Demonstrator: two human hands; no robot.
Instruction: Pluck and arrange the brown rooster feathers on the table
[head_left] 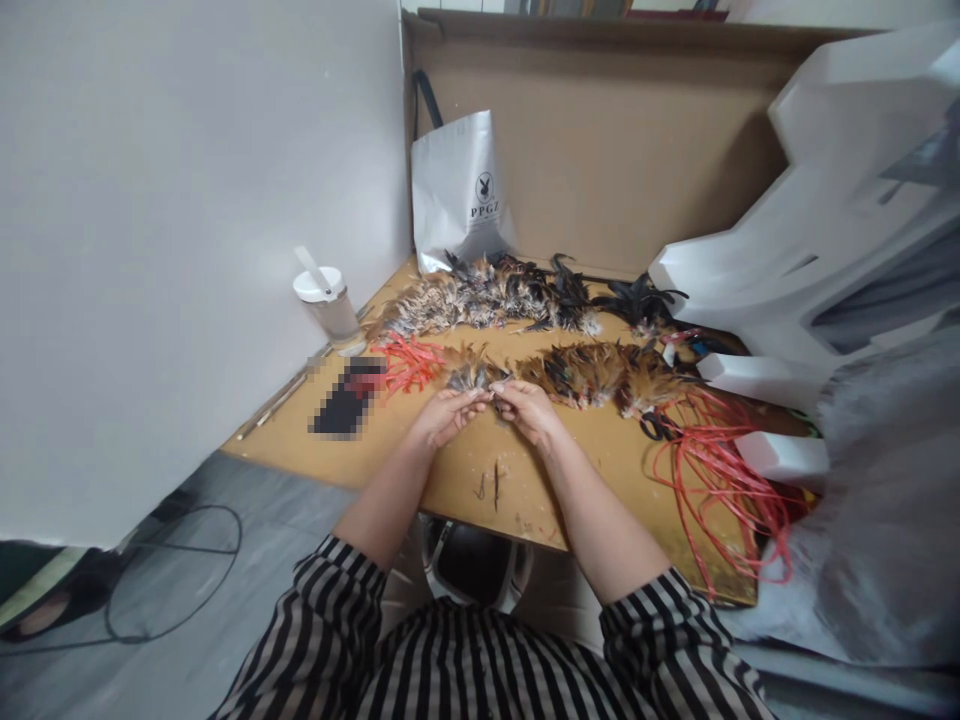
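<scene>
My left hand (pixel 450 414) and my right hand (pixel 526 408) meet above the near middle of the wooden table, fingertips pinched close together. Between them is a small bunch of brown and grey feathers (pixel 466 370), its quill ends at my fingertips. Just beyond my right hand lies a row of brown feather bundles (pixel 581 372). Farther back is a second pile of speckled and dark feathers (pixel 487 295). Short red plastic strips (pixel 409 362) lie left of my hands. My fingers partly hide the quill ends.
A lidded cup (pixel 330 310) stands at the left by a white panel. Behind the feathers is a silver bag (pixel 457 195) against cardboard. Black-handled scissors (pixel 657 428) and long red strips (pixel 712 470) lie right, beside white foam (pixel 750 250). A dark pixelated object (pixel 345 400) lies left.
</scene>
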